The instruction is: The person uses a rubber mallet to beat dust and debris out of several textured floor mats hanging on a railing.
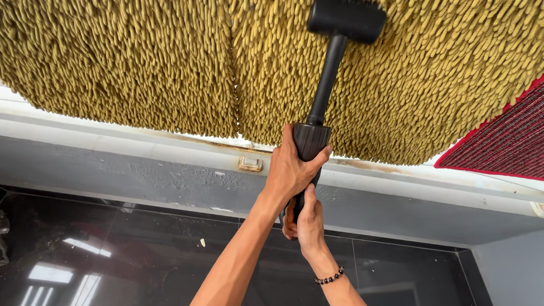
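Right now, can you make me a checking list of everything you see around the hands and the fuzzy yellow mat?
Surface: grey ledge with chipped, flaky paint; the mat hangs over it.
Job's things: shaggy yellow mat; black handheld vacuum, its wide head pressed on the pile.
Clutter: small bits on the dark glossy floor; small metal plate on the ledge.
Grippers: left hand wraps the vacuum's upper grip; right hand, beaded bracelet on its wrist, holds the lower end.
Cables: nothing seen.
Surroundings: red-edged striped mat at right; grey wall below it.
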